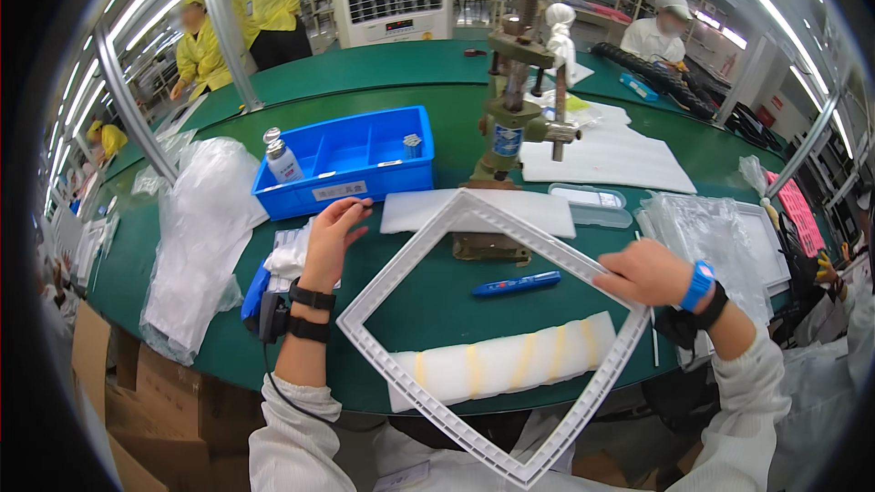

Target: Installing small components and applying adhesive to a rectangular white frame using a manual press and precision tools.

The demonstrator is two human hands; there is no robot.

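My right hand [638,273] grips a white plastic square frame [538,248] near its right corner. The frame is held cornerwise above the table, with its lowest corner towards my body. Before the blue divided bin [344,184] is my left hand [337,232], its thumb and index finger pinched together. Something small and dark shows at those fingertips, too small to name. Through the frame's opening I see a blue pen-shaped tool [517,284] and a white foam strip [510,363] with yellowish bands.
A bench press [506,128] stands behind the frame, with a foam pad [410,211] at its base. The bin holds a white bottle [283,162]. Plastic bags [205,228] lie left, wrapped parts [706,246] right. Co-workers are across the green table [365,82].
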